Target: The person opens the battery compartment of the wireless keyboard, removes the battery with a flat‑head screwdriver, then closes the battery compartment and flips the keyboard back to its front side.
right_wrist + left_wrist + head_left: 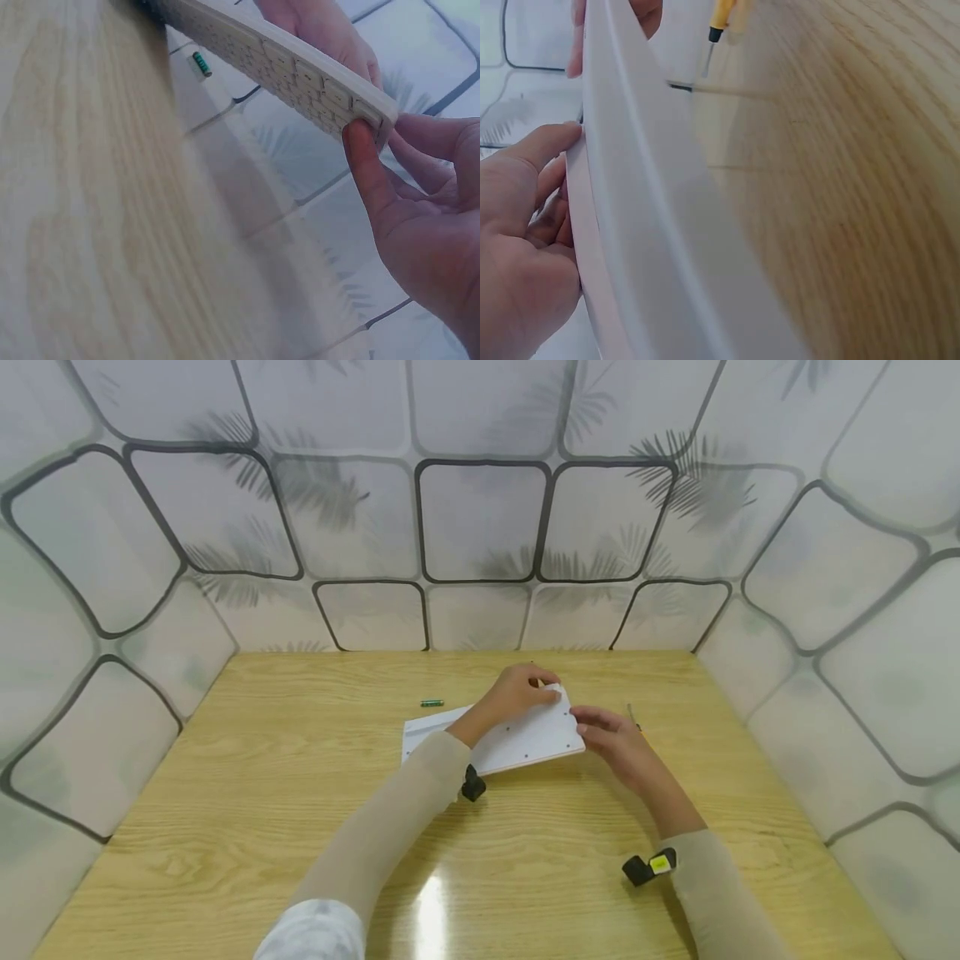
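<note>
A white keyboard (pixel 517 739) is held tilted above the table, its underside with small dark dots toward me. In the right wrist view its keys (pixel 300 79) face the far side. My left hand (pixel 517 693) reaches across the underside, and its thumb and bent fingers hold the far right corner. In the left wrist view that thumb (pixel 551 141) touches the keyboard's edge. My right hand (pixel 618 743) grips the right end, with its thumb (pixel 364 161) on the key side. Just past the right hand lies a screwdriver (pixel 720 22) with a yellow handle.
A green battery (pixel 432 702) lies on the wooden table (pixel 300 793) behind the keyboard's left part. Patterned fabric walls (pixel 480 518) stand at the back and on both sides. Each wrist carries a small black camera (pixel 472 783).
</note>
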Available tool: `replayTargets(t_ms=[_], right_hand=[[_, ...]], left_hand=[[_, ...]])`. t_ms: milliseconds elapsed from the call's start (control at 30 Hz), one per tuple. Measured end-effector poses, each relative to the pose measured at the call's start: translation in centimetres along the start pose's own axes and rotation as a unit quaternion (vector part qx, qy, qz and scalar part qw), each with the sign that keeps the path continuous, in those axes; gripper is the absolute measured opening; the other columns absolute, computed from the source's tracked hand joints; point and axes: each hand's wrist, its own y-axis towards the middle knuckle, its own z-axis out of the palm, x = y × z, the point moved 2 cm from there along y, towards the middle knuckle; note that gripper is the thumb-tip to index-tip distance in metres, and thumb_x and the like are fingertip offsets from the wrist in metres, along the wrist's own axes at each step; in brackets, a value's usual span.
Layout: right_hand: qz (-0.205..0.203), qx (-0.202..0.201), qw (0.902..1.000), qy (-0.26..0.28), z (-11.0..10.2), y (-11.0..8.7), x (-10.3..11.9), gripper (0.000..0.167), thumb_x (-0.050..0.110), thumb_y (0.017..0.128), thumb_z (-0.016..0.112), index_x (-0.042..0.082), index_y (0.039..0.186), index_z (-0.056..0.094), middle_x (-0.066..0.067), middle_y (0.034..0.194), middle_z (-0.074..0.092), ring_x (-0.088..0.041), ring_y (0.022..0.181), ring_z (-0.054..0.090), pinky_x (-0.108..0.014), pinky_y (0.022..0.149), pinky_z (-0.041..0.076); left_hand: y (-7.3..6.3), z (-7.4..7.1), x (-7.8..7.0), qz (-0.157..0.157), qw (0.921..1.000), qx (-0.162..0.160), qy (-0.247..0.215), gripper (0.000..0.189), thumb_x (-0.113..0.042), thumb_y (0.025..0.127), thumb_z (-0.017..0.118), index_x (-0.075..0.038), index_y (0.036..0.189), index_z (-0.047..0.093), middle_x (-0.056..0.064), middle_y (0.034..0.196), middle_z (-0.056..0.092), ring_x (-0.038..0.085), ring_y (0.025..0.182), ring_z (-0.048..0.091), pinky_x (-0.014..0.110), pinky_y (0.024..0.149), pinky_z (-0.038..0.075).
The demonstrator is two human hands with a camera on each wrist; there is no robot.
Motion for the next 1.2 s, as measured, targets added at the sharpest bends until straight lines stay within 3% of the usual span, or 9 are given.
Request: replayTargets(t_ms=[300,500,867,1200], right_hand=[[-0.046,-0.001,0.9968,0.066,0.8,0.0,3.5,0.042,0.011,0.104,0.054,-0.006,0.142,0.046,0.007,0.123,0.064,-0.007,0.111,0.063,-0.021,0.094,0.052],[-0.077,0.007,0.9945,0.071,0.9,0.3,5.2,0.032,0.011,0.104,0.054,0.002,0.135,0.056,0.005,0.124,0.065,-0.009,0.111,0.064,-0.023,0.094,0.053],[-0.085,0.017,0.9933,0.076,1.7,0.6,8.4,0.037,0.013,0.103,0.057,0.002,0.138,0.055,0.002,0.128,0.063,-0.011,0.114,0.063,-0.026,0.097,0.052],[-0.106,0.012,0.9933,0.046,2.3,0.8,11.0,0.031,0.014,0.103,0.058,0.005,0.132,0.060,0.002,0.127,0.064,-0.013,0.115,0.061,-0.026,0.099,0.051]], left_hand=[[0.2,-1.7,-1.4,0.017,0.9961,-0.066,-0.056,0.033,-0.032,0.092,0.074,-0.018,0.123,0.074,-0.001,0.106,0.068,0.013,0.086,0.055,0.024,0.067,0.046],[-0.1,-2.7,-2.5,0.012,0.9910,-0.098,-0.090,0.039,-0.035,0.091,0.075,-0.016,0.126,0.072,-0.002,0.110,0.069,0.014,0.089,0.056,0.025,0.070,0.048],[-0.6,-4.2,-3.5,0.047,0.9765,-0.141,-0.156,0.031,-0.033,0.093,0.073,-0.019,0.121,0.073,0.001,0.094,0.067,0.015,0.078,0.057,0.026,0.065,0.049],[-1.2,-5.3,-5.1,0.067,0.9609,-0.181,-0.198,0.037,-0.028,0.094,0.073,-0.010,0.126,0.070,0.004,0.094,0.064,0.015,0.081,0.055,0.026,0.068,0.047]])
